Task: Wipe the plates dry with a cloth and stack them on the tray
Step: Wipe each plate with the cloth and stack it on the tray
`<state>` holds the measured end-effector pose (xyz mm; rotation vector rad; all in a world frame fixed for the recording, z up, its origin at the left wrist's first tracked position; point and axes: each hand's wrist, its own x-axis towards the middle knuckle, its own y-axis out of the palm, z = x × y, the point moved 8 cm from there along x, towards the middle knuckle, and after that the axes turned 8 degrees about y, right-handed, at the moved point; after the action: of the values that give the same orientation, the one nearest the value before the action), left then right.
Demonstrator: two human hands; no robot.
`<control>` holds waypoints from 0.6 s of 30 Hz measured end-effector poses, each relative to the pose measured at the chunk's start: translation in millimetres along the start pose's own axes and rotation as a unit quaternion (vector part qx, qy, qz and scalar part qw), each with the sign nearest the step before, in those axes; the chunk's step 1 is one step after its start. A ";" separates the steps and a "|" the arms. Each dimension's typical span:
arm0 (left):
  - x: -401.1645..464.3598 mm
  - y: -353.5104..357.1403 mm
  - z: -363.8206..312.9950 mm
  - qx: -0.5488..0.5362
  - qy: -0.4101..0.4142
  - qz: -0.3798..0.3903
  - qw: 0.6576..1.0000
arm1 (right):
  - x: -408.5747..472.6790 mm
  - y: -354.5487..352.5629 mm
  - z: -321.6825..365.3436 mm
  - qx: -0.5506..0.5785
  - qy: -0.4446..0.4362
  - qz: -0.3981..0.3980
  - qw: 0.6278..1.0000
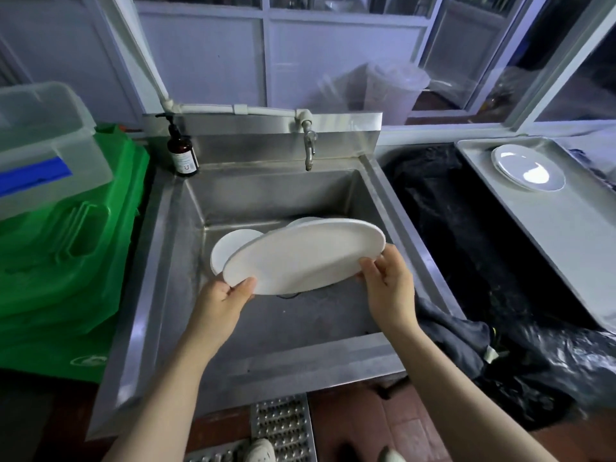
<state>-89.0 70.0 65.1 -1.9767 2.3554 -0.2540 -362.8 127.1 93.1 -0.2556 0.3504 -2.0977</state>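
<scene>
I hold a white oval plate (pixel 303 256) over the steel sink (pixel 166 235), underside towards me and tilted. My left hand (pixel 223 296) grips its near left rim; my right hand (pixel 388 281) grips its right rim. Behind it more white plates (pixel 230 245) lean in the basin, partly hidden. A dark grey cloth (pixel 453 335) lies draped over the sink's right edge, near my right forearm. On the metal tray (pixel 550 221) at the right, a small stack of white plates (pixel 528 166) rests at the far end.
A tap (pixel 310 148) hangs over the basin, with a brown pump bottle (pixel 182 151) at the back left corner. Green crates (pixel 66 248) and a clear lidded box (pixel 43 141) stand at the left. A black plastic sheet (pixel 466 228) fills the gap between sink and tray.
</scene>
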 end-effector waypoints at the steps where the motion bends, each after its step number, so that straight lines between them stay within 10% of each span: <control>1: -4.2 8.0 1.1 -0.002 -0.008 0.013 1.000 | 2.5 -5.4 -5.1 0.006 0.012 0.008 1.000; 13: -35.8 76.7 -6.5 0.005 -0.062 -0.033 0.998 | 31.8 -44.9 -54.6 -0.028 0.077 0.135 0.987; 18: -41.3 103.2 -14.5 -0.038 -0.052 -0.069 0.996 | 31.9 -79.0 -118.0 -0.362 0.057 0.197 0.910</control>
<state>-184.2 129.0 60.2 -2.1342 2.2007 -0.0647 -479.5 156.7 11.4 -0.4503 1.1543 -1.5134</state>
